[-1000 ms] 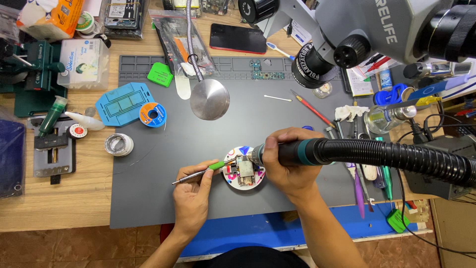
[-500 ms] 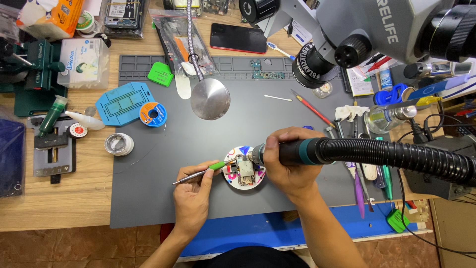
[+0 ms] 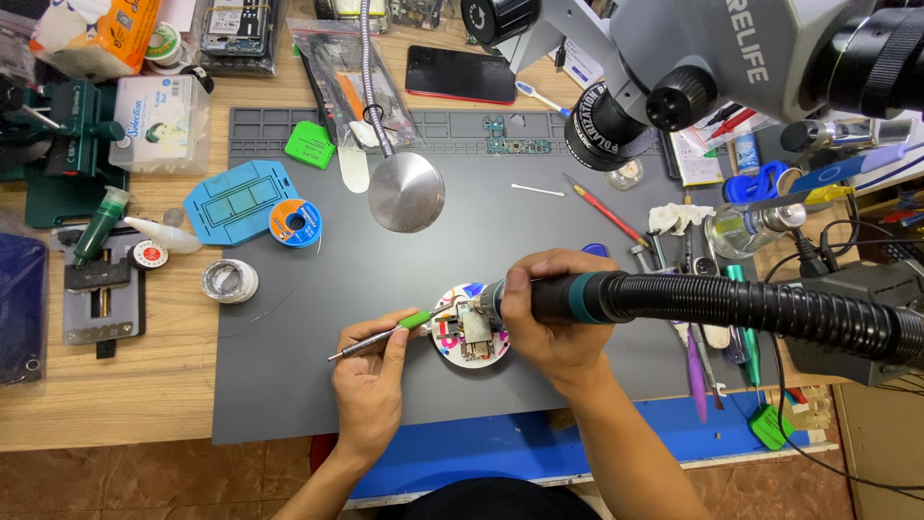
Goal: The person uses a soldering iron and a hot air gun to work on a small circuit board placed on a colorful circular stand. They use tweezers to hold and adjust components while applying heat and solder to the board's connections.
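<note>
Left hand (image 3: pixel 371 385) pinching green-tipped tweezers (image 3: pixel 380 335) between thumb and fingers, low centre of the frame, tips angled up-right onto a small circuit board (image 3: pixel 474 329) sitting on a round white holder (image 3: pixel 471 339). Right hand (image 3: pixel 553 323) just right of that, fingers wrapped tight around the dark handle of a hot air tool (image 3: pixel 568 297), nozzle end right at the board's upper right edge, can't quite tell if touching. Thick black ribbed hose (image 3: pixel 770 310) running off from the handle to the right edge of the frame. All of it on a grey work mat (image 3: pixel 318 385) covering the middle of a wooden bench (image 3: pixel 125 395). Further out: round metal disc on a gooseneck (image 3: pixel 406 193) above centre, blue solder spool (image 3: pixel 295 221) and a light blue stencil plate (image 3: pixel 239 200) at mid left, roll of tape (image 3: pixel 229 281) below those. Green square tool (image 3: pixel 309 144) and a dark phone with red edge (image 3: pixel 460 74) up top. Microscope head (image 3: pixel 693 67) filling the upper right corner, red-handled tool (image 3: pixel 606 212) and a cotton swab (image 3: pixel 537 190) lying under it. Green vise (image 3: pixel 58 144) at upper left
</note>
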